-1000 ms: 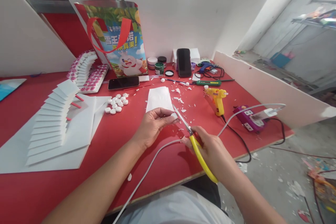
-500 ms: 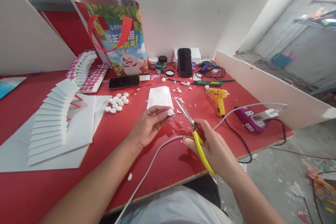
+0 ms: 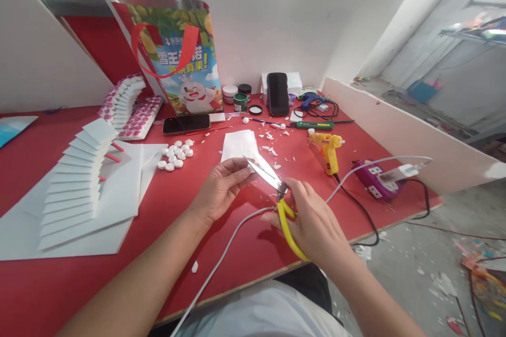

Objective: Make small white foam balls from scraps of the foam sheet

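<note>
My left hand [image 3: 225,184] pinches a small white foam piece [image 3: 250,167] in its fingertips, mostly covered by the fingers and a blade. In my right hand [image 3: 314,218] are yellow-handled scissors [image 3: 291,229], whose blades are parted and reach across to the piece at my left fingertips. Just behind my left hand lies a folded white sheet [image 3: 239,143]. White trimmings [image 3: 269,150] are scattered beside it on the red table. Left of my left hand sits a cluster of small rounded white pieces [image 3: 176,155].
A yellow glue gun [image 3: 329,150] and a purple power strip [image 3: 377,179] stand to the right. A pale cable [image 3: 233,237] crosses the table under my hands. Stepped white foam boards [image 3: 75,184] occupy the left. A phone [image 3: 186,124], paint jars [image 3: 241,101] and a printed bag [image 3: 182,63] are behind.
My right hand has brought the scissors left, up to the white foam piece, and the blades have come apart. My left hand has stayed nearly in place.
</note>
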A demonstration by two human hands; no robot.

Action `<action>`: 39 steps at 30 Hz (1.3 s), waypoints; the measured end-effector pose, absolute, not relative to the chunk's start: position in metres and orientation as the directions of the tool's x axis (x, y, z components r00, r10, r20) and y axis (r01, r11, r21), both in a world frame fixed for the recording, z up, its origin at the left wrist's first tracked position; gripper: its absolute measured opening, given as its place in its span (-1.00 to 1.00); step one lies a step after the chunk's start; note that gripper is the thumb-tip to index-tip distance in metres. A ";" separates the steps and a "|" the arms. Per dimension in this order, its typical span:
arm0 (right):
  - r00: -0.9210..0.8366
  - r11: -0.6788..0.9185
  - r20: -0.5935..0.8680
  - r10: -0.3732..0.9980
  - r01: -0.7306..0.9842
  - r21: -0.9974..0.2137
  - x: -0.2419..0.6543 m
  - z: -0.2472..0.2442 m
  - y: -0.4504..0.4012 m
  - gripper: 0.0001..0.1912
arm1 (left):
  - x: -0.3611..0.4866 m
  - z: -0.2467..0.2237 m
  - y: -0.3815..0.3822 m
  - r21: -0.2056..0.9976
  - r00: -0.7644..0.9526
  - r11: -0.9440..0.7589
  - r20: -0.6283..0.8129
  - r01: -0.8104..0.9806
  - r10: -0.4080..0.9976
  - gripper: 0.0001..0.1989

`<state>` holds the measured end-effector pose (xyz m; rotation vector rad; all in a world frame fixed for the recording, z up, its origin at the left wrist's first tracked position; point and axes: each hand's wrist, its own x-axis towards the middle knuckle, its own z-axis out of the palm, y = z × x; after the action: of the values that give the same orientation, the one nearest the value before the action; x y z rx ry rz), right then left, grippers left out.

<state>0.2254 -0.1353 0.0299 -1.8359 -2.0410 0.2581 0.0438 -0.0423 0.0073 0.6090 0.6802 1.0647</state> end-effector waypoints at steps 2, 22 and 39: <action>-0.072 0.119 0.145 0.987 0.929 -0.349 0.224 0.030 -0.134 -0.63 | 0.044 0.007 -0.042 0.747 0.332 0.350 -0.182 -0.565 0.925 -0.78; -0.121 0.155 0.142 0.982 0.953 -0.261 0.225 0.030 -0.134 -0.72 | 0.042 0.007 -0.043 0.807 0.317 0.282 -0.125 -0.519 0.940 -0.82; -0.151 0.196 0.236 0.960 0.964 -0.181 0.227 0.027 -0.136 -0.77 | 0.043 0.008 -0.044 0.780 0.306 0.323 -0.177 -0.535 0.935 -0.77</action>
<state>0.2266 -0.1364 0.0268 -1.8212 -2.1788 -0.0186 0.0427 -0.0437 0.0083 0.6775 0.7069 1.0778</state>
